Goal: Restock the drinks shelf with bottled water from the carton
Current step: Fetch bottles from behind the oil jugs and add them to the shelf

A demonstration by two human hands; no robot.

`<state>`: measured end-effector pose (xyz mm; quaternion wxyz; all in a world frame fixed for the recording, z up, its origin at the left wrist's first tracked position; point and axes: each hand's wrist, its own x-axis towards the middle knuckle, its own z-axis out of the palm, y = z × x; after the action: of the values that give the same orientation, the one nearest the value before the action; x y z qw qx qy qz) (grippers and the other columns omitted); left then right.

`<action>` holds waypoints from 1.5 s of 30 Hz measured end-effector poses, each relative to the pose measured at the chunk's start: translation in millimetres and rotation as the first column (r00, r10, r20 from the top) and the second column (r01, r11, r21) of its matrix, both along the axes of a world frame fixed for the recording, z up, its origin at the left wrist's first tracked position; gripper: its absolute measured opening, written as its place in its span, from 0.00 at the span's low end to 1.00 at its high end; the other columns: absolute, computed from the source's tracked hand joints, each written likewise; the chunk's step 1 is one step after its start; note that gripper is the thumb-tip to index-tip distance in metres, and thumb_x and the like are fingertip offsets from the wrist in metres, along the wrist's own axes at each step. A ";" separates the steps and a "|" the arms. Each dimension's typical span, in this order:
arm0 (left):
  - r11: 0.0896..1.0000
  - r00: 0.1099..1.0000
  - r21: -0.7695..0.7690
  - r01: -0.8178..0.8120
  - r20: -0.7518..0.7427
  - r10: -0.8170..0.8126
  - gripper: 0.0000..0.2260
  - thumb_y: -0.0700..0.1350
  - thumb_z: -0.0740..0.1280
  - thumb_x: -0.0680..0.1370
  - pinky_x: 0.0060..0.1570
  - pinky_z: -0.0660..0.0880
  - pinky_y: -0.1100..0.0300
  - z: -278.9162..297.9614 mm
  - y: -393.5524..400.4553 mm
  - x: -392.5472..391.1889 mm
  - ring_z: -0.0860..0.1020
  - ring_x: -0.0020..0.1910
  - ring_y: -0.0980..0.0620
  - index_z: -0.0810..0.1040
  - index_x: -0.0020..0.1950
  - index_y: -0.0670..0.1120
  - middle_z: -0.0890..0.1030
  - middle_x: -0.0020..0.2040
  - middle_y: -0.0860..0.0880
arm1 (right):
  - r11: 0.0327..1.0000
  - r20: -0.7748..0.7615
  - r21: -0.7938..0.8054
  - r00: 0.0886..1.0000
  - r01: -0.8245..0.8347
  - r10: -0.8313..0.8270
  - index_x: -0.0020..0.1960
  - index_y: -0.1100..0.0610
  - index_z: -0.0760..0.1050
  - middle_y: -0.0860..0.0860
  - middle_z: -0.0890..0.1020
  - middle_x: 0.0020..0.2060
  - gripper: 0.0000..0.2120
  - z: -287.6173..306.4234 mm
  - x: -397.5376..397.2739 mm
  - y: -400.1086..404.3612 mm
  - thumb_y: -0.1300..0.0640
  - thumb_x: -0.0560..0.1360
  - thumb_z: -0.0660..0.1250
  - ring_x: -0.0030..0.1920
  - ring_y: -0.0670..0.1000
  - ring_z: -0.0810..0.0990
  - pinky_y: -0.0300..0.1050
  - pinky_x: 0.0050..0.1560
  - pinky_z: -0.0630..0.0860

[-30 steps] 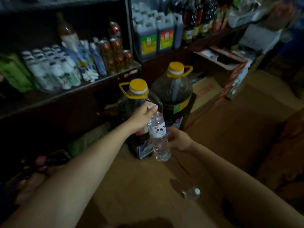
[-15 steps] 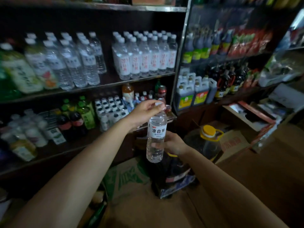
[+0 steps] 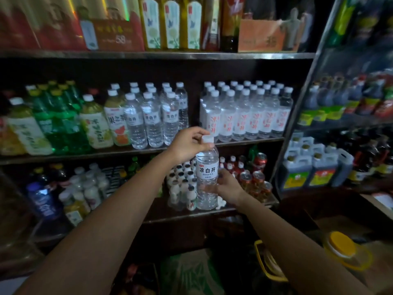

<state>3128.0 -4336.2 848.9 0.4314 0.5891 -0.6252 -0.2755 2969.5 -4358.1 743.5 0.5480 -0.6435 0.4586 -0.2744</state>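
Observation:
I hold one clear water bottle (image 3: 206, 179) with a white cap and white label upright in front of the shelves. My left hand (image 3: 189, 143) pinches it at the cap from above. My right hand (image 3: 228, 187) wraps around its lower body from behind. Behind it, the middle shelf (image 3: 251, 141) carries two groups of similar water bottles, one group (image 3: 153, 118) to the left and a bigger group (image 3: 246, 113) to the right, with a dark gap between them. The carton is not in view.
Green and yellow tea bottles (image 3: 63, 122) fill the middle shelf's left side. The lower shelf holds small white bottles (image 3: 182, 186) and red cans (image 3: 255, 177). Dark jugs (image 3: 314, 167) stand on the right rack. Yellow-capped oil jugs (image 3: 342, 250) sit low right.
Both hands have lifted the bottle from near the floor up to shelf height. My view has swung upward from the floor to the shelves.

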 end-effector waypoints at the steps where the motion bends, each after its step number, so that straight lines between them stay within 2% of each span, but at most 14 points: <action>1: 1.000 0.999 -0.014 -0.016 0.029 0.016 0.16 0.43 0.75 0.71 0.49 0.75 0.65 5.4 -12.8 7.4 0.79 0.50 0.52 0.78 0.58 0.44 0.81 0.52 0.46 | 1.000 -0.015 -0.022 1.000 -0.014 0.014 0.62 0.56 0.67 0.50 0.79 0.54 0.33 2.4 9.5 -18.2 0.56 0.63 0.81 0.54 0.51 0.79 0.50 0.53 0.79; 2: 0.999 0.998 -0.030 -0.035 0.059 0.037 0.16 0.43 0.75 0.71 0.48 0.75 0.67 11.1 -25.8 15.3 0.79 0.49 0.54 0.79 0.58 0.44 0.81 0.52 0.46 | 0.999 -0.023 -0.024 0.999 -0.029 0.029 0.60 0.57 0.67 0.50 0.79 0.53 0.31 6.6 18.0 -34.8 0.57 0.64 0.80 0.53 0.51 0.79 0.48 0.51 0.79; 4: 0.995 0.987 -0.060 -0.079 0.134 0.086 0.15 0.44 0.75 0.70 0.50 0.76 0.63 23.5 -51.5 30.2 0.79 0.49 0.55 0.80 0.56 0.45 0.82 0.51 0.48 | 0.998 -0.022 -0.023 0.998 -0.063 0.062 0.61 0.59 0.69 0.51 0.80 0.53 0.29 12.8 33.6 -69.2 0.60 0.65 0.79 0.54 0.52 0.79 0.51 0.53 0.80; 6: 0.989 0.962 -0.073 -0.130 0.231 0.143 0.14 0.47 0.76 0.70 0.51 0.77 0.59 34.0 -76.9 46.2 0.80 0.49 0.55 0.81 0.54 0.48 0.82 0.49 0.51 | 0.993 -0.074 -0.082 0.994 -0.087 0.081 0.63 0.57 0.72 0.50 0.81 0.56 0.31 20.1 49.2 -100.3 0.56 0.64 0.80 0.56 0.52 0.79 0.53 0.56 0.78; 10: 0.977 0.882 -0.124 -0.171 0.423 0.208 0.12 0.52 0.75 0.69 0.50 0.76 0.56 51.4 -118.4 67.7 0.79 0.47 0.55 0.81 0.50 0.52 0.81 0.46 0.55 | 0.986 -0.083 -0.150 0.995 -0.072 0.061 0.60 0.59 0.75 0.52 0.83 0.54 0.28 25.0 80.7 -154.0 0.55 0.63 0.80 0.54 0.52 0.81 0.53 0.55 0.79; 13: 0.968 0.803 -0.180 -0.177 0.542 0.248 0.13 0.55 0.73 0.70 0.54 0.72 0.56 62.5 -142.2 77.1 0.78 0.50 0.54 0.80 0.51 0.52 0.78 0.44 0.56 | 0.963 -0.142 -0.267 0.990 -0.048 0.010 0.60 0.57 0.75 0.52 0.83 0.51 0.26 23.8 101.9 -178.8 0.52 0.66 0.78 0.52 0.53 0.81 0.52 0.53 0.79; 15: 0.964 0.734 -0.195 -0.179 0.626 0.263 0.14 0.56 0.72 0.71 0.57 0.66 0.55 69.6 -155.6 82.8 0.76 0.52 0.54 0.79 0.53 0.51 0.78 0.46 0.56 | 0.953 -0.128 -0.303 0.991 -0.016 -0.024 0.61 0.59 0.73 0.53 0.83 0.52 0.24 26.4 113.4 -188.4 0.53 0.68 0.76 0.53 0.54 0.81 0.48 0.52 0.78; 19: 0.960 0.591 -0.197 -0.200 0.757 0.279 0.12 0.56 0.70 0.73 0.54 0.57 0.58 70.3 -177.5 93.6 0.76 0.52 0.51 0.78 0.52 0.51 0.81 0.50 0.53 | 0.939 -0.165 -0.343 0.985 -0.010 -0.049 0.61 0.62 0.63 0.54 0.78 0.55 0.23 31.3 128.1 -200.8 0.58 0.74 0.71 0.56 0.55 0.78 0.44 0.50 0.73; 23: 0.948 0.493 -0.194 -0.252 0.817 0.298 0.14 0.55 0.68 0.74 0.62 0.59 0.54 71.9 -198.4 101.2 0.75 0.54 0.47 0.80 0.53 0.48 0.81 0.51 0.49 | 0.934 -0.196 -0.349 0.981 -0.079 0.010 0.57 0.57 0.58 0.56 0.78 0.59 0.19 32.5 134.9 -218.1 0.58 0.76 0.68 0.58 0.56 0.77 0.42 0.50 0.70; 25: 0.949 0.458 -0.194 -0.247 0.840 0.291 0.13 0.57 0.68 0.73 0.61 0.60 0.52 73.1 -209.0 103.8 0.76 0.54 0.47 0.80 0.50 0.48 0.82 0.50 0.48 | 0.930 -0.203 -0.357 0.979 -0.087 0.014 0.56 0.55 0.58 0.57 0.79 0.59 0.18 31.6 139.5 -224.9 0.57 0.77 0.67 0.59 0.57 0.78 0.41 0.49 0.69; 30: 0.958 0.469 -0.168 -0.232 0.843 0.262 0.14 0.55 0.71 0.72 0.61 0.62 0.51 78.9 -229.3 108.4 0.77 0.53 0.47 0.80 0.53 0.48 0.82 0.52 0.49 | 0.920 -0.194 -0.391 0.978 -0.010 -0.071 0.61 0.57 0.60 0.60 0.77 0.58 0.22 22.5 156.8 -236.0 0.53 0.75 0.69 0.56 0.60 0.78 0.49 0.51 0.73; 37: 0.949 0.478 -0.152 -0.277 0.835 0.274 0.12 0.52 0.71 0.72 0.61 0.65 0.51 81.8 -250.9 128.8 0.78 0.54 0.48 0.80 0.52 0.47 0.82 0.51 0.49 | 0.922 -0.103 -0.386 0.992 0.024 -0.069 0.63 0.58 0.61 0.60 0.72 0.60 0.21 16.4 184.5 -259.1 0.56 0.76 0.67 0.54 0.59 0.77 0.45 0.47 0.70; 43: 0.947 0.541 -0.147 -0.287 0.791 0.287 0.12 0.51 0.73 0.71 0.58 0.71 0.52 79.3 -268.3 131.9 0.78 0.52 0.48 0.81 0.52 0.49 0.82 0.51 0.49 | 0.932 -0.070 -0.358 0.994 0.059 -0.089 0.62 0.58 0.63 0.60 0.72 0.61 0.20 11.3 188.1 -268.3 0.55 0.76 0.68 0.56 0.59 0.76 0.48 0.53 0.72; 45: 0.947 0.524 -0.159 -0.279 0.801 0.289 0.13 0.52 0.73 0.71 0.58 0.71 0.52 80.2 -267.1 132.3 0.78 0.53 0.48 0.82 0.52 0.49 0.82 0.51 0.49 | 0.938 -0.080 -0.343 0.993 0.054 -0.086 0.62 0.58 0.63 0.59 0.73 0.61 0.22 12.4 187.1 -270.7 0.54 0.75 0.69 0.57 0.59 0.76 0.47 0.53 0.72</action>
<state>3260.3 -4603.3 929.0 0.1372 0.7402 -0.6499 0.1041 3156.6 -4628.8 755.9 0.3964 -0.7240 0.4520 -0.3382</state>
